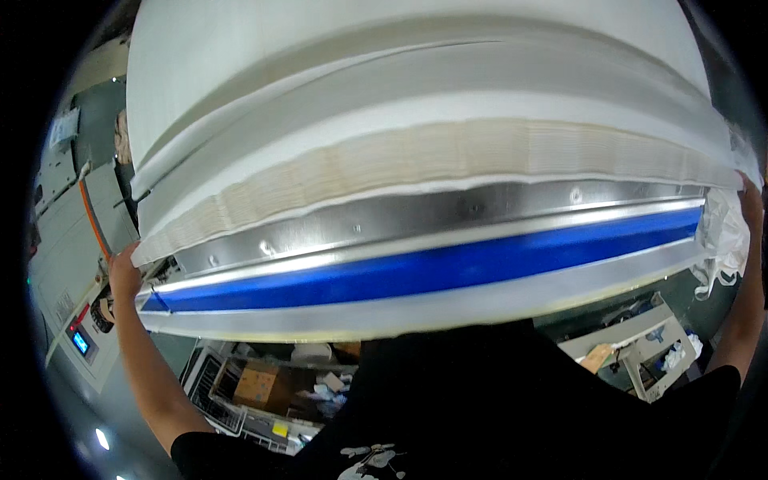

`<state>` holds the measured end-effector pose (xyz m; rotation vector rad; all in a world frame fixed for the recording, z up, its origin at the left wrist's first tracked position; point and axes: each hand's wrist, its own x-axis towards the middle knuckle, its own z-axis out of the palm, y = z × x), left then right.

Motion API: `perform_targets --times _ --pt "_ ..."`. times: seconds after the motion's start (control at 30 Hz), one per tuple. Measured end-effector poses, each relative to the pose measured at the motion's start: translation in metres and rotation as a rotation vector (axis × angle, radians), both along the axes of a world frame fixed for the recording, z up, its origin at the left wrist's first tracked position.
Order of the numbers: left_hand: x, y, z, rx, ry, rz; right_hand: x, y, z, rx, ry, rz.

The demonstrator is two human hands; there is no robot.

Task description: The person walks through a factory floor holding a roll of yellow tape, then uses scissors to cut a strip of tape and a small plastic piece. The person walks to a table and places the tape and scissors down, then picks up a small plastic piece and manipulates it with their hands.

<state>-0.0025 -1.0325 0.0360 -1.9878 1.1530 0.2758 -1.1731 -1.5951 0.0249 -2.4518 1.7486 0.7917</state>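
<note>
A long, thick stack of thin off-white sheets (448, 152), many layers deep, stretches across the middle from side to side. My left hand (124, 274) is at its left end, fingers bent round the corner. At the far right end my right hand (750, 198) holds the other corner, its fingers partly hidden by the stack and clear plastic. Under the stack's near edge runs a steel plate (416, 213) with bolt holes. In front of that lies a long blue strip (448, 260), edged by a pale rail (416, 310).
Beyond the stack rises a wide white sheet or roll (416, 40). Clear plastic (724, 236) hangs at the right end. On the left stands a machine cabinet with a small lit display (80, 342). Below are a box of scraps (256, 386) and a pale frame (640, 348).
</note>
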Motion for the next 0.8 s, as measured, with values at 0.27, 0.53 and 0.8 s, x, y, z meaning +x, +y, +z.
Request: perform_targets --times 0.27,0.53,0.8 --pt "-0.077 0.117 -0.063 0.615 0.213 0.067 0.007 0.136 -0.045 0.338 0.379 0.064" --pt "-0.101 0.116 -0.11 0.841 0.271 0.066 -0.03 0.188 -0.072 0.42 0.441 0.198" --pt "-0.054 0.142 -0.124 0.617 -0.252 0.291 -0.061 0.187 -0.131 0.682 -0.038 -0.268"
